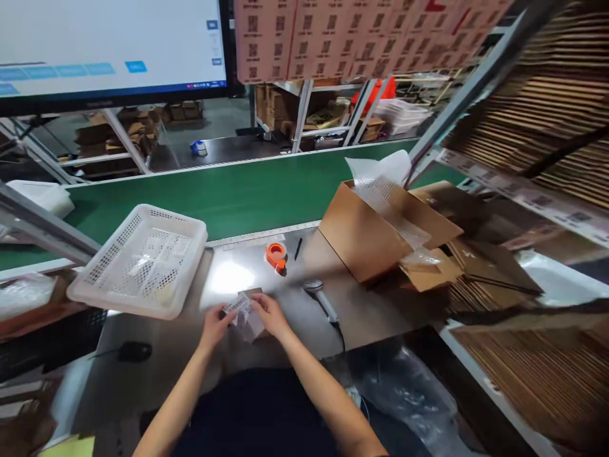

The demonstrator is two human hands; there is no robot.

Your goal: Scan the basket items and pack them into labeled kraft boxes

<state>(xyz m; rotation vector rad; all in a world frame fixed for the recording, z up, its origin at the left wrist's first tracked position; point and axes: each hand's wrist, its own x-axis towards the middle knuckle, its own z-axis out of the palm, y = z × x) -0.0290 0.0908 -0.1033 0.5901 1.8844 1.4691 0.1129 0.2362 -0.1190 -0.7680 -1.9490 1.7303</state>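
Both of my hands meet over the steel worktop (pixel 371 311), holding a small clear plastic bag (pixel 247 320) with a white barcode label. My left hand (pixel 216 325) pinches the bag's left side. My right hand (pixel 270 314) grips its right side, fingers curled over the top. A small brown item lies just behind the bag, partly hidden. A handheld barcode scanner (pixel 321 298) lies to the right of my right hand, its cable running toward me.
A white perforated basket (pixel 143 260) sits at the left. An orange tape dispenser (pixel 276 255) and a black pen (pixel 297 249) lie near the green conveyor belt (pixel 238 197). An open cardboard box (pixel 375 235) with bubble wrap stands right. Flat cartons are stacked at far right; a monitor hangs above.
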